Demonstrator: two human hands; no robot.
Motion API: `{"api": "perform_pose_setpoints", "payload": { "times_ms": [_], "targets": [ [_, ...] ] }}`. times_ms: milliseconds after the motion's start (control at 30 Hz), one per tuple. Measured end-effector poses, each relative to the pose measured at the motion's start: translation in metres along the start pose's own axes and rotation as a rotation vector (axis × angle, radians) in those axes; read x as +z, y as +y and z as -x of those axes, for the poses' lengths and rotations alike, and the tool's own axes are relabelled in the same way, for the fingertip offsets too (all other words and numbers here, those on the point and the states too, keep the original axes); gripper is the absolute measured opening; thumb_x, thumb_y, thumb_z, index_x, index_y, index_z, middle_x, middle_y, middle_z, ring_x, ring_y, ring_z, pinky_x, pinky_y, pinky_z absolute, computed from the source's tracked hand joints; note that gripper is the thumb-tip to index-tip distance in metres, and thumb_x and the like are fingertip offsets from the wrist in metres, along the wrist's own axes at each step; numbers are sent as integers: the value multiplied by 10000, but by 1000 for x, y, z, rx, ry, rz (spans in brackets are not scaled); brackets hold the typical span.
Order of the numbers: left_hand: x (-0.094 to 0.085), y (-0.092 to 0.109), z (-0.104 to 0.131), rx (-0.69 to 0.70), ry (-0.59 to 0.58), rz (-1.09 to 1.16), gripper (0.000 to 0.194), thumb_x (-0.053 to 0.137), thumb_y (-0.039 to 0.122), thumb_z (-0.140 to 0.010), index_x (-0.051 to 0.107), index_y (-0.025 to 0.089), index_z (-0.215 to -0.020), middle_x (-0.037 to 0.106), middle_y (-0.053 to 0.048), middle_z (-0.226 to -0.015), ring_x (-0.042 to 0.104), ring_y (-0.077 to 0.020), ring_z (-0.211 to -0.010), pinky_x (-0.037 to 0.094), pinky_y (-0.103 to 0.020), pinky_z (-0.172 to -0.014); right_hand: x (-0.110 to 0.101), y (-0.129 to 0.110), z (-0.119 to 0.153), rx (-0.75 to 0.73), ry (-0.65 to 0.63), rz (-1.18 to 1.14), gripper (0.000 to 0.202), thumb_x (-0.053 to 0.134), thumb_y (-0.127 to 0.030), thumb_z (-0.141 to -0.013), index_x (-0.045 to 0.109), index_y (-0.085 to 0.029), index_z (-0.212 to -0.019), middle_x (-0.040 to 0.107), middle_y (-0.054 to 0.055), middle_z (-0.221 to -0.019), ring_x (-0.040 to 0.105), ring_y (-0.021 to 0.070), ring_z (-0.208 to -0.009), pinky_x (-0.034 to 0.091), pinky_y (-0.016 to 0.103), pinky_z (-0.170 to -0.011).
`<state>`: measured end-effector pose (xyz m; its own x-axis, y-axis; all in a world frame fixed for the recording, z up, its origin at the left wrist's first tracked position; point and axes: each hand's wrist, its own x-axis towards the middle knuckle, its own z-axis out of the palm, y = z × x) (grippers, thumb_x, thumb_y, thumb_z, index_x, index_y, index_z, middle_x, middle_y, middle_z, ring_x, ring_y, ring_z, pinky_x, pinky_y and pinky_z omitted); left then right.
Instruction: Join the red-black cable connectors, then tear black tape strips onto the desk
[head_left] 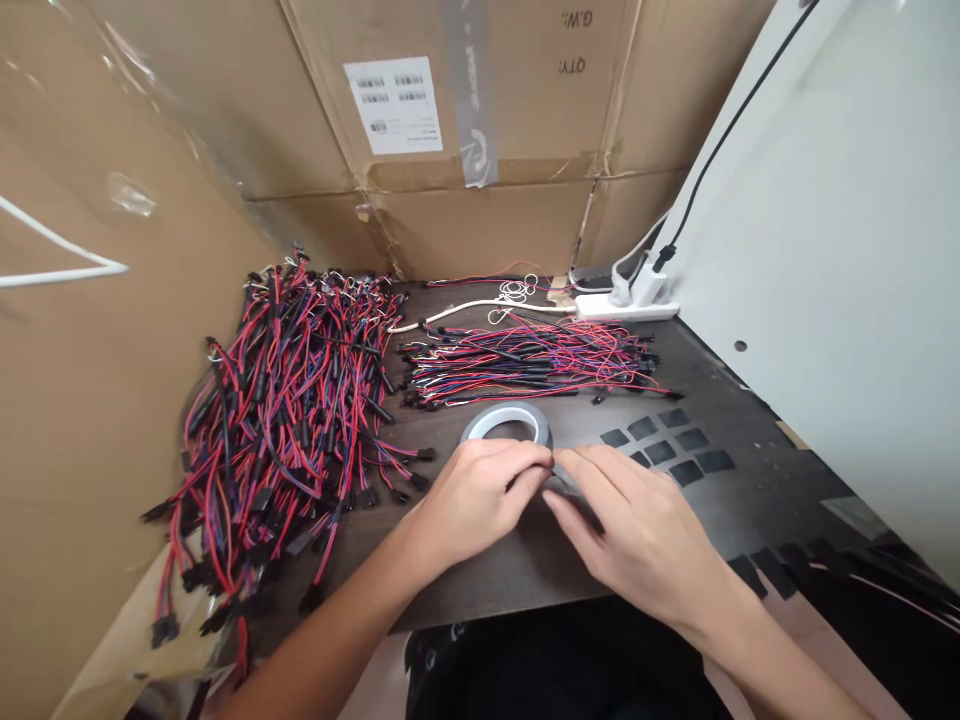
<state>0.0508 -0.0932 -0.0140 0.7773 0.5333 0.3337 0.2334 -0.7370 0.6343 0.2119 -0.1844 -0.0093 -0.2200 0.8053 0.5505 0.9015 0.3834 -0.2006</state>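
Observation:
Just in front of a tape roll [540, 418] lying on the dark table, my two hands meet fingertip to fingertip. My left hand [480, 495] is closed, thumb and forefinger pinched together at a thin dark end. My right hand [637, 520] is closed too, fingers bent over a short greyish-black strip of tape [566, 482]. The fingers hide most of this strip, and whether it still joins the roll cannot be seen. Small black tape squares [660, 452] lie in rows right of the roll, near my right hand.
A large heap of red-and-black wire harnesses [292, 390] fills the left side. A flatter wire bundle [525, 360] lies behind the roll, before a white power strip [626, 305]. Cardboard boxes [510, 100] wall the back; a white panel [847, 250] stands right. Black strips [772, 570] hang at the front-right edge.

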Motion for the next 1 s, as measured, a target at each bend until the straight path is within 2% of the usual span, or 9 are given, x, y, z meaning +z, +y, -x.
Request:
{"api": "perform_pose_setpoints", "payload": {
  "times_ms": [133,267,433,567,700,800,867,1000],
  "targets": [
    [0,-1,2,-30,-14,18,134,501,130,-911,600,186,-983,682,-18,-881,640,-151,-789,463,-244,-734,11,5,-3,1,57,-57,257,426,-122,-967,600,-141,-779,625,63,-729,573,172,-638,421,296,-603],
    [-3,3,3,-232,-11,94,229,574,174,-854,483,218,-1059,624,29,-810,594,-138,-737,425,-238,-689,13,13,-2,4,51,-176,231,438,-103,-963,613,-141,-817,637,51,-730,587,158,-659,421,279,-617],
    [-4,6,2,-300,16,164,124,543,220,-860,422,228,-885,517,60,-740,499,-113,-668,363,-226,-640,12,13,-5,35,51,-271,181,473,-93,-944,608,-143,-834,644,42,-741,589,150,-654,420,272,-604],
    [-4,4,2,-311,60,169,242,549,210,-834,317,223,-764,412,76,-671,361,-100,-585,277,-227,-573,14,13,-5,9,43,-248,187,467,-106,-954,606,-147,-836,661,55,-773,604,158,-700,435,275,-641],
    [-3,4,1,-310,57,164,273,529,217,-831,277,220,-726,393,76,-644,333,-99,-567,243,-238,-568,12,15,-8,-10,59,-198,217,450,-113,-964,605,-144,-815,647,53,-745,583,153,-679,416,277,-608],
    [-2,4,-1,-293,62,154,315,536,213,-814,244,220,-696,371,77,-614,323,-97,-551,217,-241,-554,5,6,-7,-164,79,-79,291,431,-84,-946,600,-155,-720,568,35,-610,499,154,-561,348,305,-511],
    [-3,1,-1,-253,54,108,328,541,196,-800,237,216,-678,341,79,-595,295,-93,-535,193,-243,-542,-1,-8,-2,-256,87,-85,302,450,-82,-925,604,-182,-684,529,22,-560,460,157,-512,327,317,-474],
    [-9,-9,1,-187,121,-62,320,502,169,-824,248,204,-632,276,76,-567,236,-91,-508,163,-253,-531,-9,-35,14,-200,113,-214,225,508,-150,-924,641,-260,-779,598,-6,-620,535,156,-530,430,308,-495]
  ]
}}
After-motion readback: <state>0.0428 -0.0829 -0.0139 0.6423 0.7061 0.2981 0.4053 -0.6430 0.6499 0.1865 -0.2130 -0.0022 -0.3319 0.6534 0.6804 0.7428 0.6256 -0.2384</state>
